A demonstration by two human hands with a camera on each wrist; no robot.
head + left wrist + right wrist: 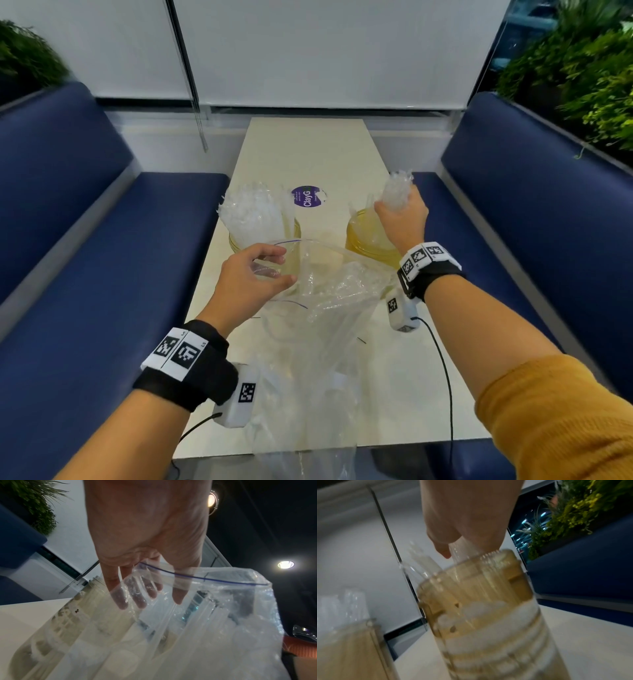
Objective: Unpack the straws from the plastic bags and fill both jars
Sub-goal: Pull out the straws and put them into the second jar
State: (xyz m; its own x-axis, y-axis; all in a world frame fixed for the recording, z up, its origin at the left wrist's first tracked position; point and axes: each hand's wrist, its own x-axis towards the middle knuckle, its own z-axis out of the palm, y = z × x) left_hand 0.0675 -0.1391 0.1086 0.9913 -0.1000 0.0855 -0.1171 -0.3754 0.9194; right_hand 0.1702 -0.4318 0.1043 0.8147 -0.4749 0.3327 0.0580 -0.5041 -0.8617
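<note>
Two yellowish clear jars stand on the cream table. The left jar is packed with clear straws. My right hand grips a bundle of straws and holds its lower end inside the right jar, seen close in the right wrist view as the jar. My left hand holds the open mouth of a clear zip bag with a blue seal line. In the left wrist view its fingers show through the bag, which still holds straws.
Blue bench seats flank the table on both sides. A purple round sticker sits between the jars. More crumpled clear plastic lies at the near table edge. Plants stand behind the right bench.
</note>
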